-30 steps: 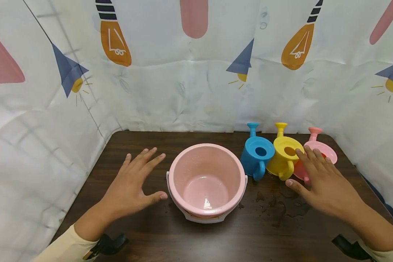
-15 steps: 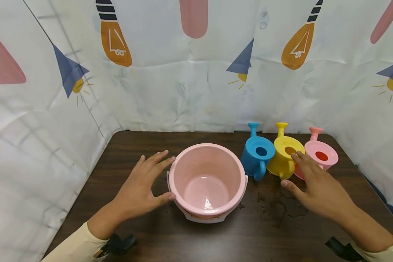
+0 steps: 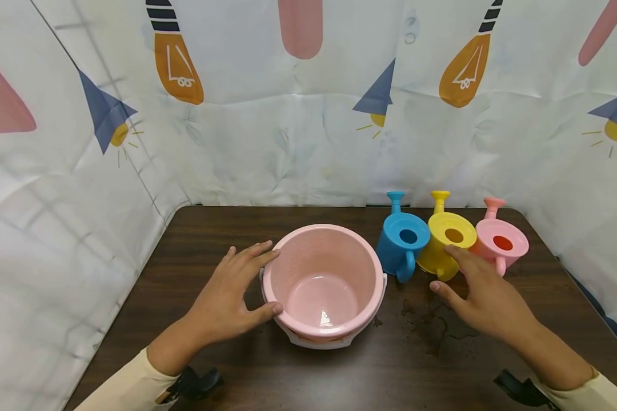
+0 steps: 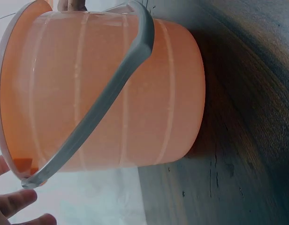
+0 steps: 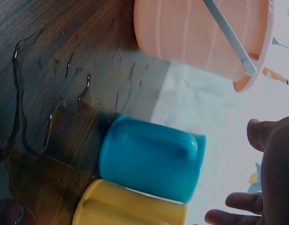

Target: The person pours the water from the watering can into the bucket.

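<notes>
Head view: the pink bucket [image 3: 323,285] stands upright at the centre of the frame on the dark wooden surface [image 3: 226,228]. The left hand [image 3: 226,299] rests against its left wall, fingers spread and nearly straight, thumb at the rim; the grip is wide and not closed. The right hand [image 3: 475,288] hovers right of centre, fingers extended, its tips at the yellow watering can [image 3: 444,242], which stands between the blue watering can [image 3: 403,242] and the pink watering can [image 3: 499,245]. It holds nothing.

Left wrist view: the bucket wall fills the frame, its grey handle [image 4: 100,101] lying folded across it.

Right wrist view: spilled water [image 5: 29,108] lies at the left of the frame beside the cans.

Risk: the wet patch may let a can slide, and a can nudged sideways would likely topple its close-packed neighbours.
</notes>
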Tool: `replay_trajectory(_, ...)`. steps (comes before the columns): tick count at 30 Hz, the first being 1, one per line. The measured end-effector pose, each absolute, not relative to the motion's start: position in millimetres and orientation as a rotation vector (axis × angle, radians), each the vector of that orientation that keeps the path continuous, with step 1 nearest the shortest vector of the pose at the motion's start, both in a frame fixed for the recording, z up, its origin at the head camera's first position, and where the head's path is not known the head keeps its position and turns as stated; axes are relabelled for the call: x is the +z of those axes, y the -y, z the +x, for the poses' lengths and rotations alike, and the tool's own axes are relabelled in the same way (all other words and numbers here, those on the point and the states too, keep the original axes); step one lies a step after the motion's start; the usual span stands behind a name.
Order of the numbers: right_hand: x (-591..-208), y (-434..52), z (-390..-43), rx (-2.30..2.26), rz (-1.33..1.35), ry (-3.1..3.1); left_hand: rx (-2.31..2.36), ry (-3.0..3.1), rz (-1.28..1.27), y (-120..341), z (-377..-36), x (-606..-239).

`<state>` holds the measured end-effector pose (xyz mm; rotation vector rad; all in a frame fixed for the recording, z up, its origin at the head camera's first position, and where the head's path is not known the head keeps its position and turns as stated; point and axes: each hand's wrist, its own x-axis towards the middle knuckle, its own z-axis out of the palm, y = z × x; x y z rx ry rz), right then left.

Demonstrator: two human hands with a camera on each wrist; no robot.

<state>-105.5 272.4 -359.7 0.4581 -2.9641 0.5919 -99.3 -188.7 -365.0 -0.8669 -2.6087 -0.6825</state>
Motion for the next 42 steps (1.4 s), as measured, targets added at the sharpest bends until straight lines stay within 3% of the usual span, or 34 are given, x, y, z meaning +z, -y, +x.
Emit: replay_trajectory(42,-410.8,-236.0,-131.9,0.991,0.276,2.886,-0.815,2.575,-0.786,186.2,-96.2,-382.1)
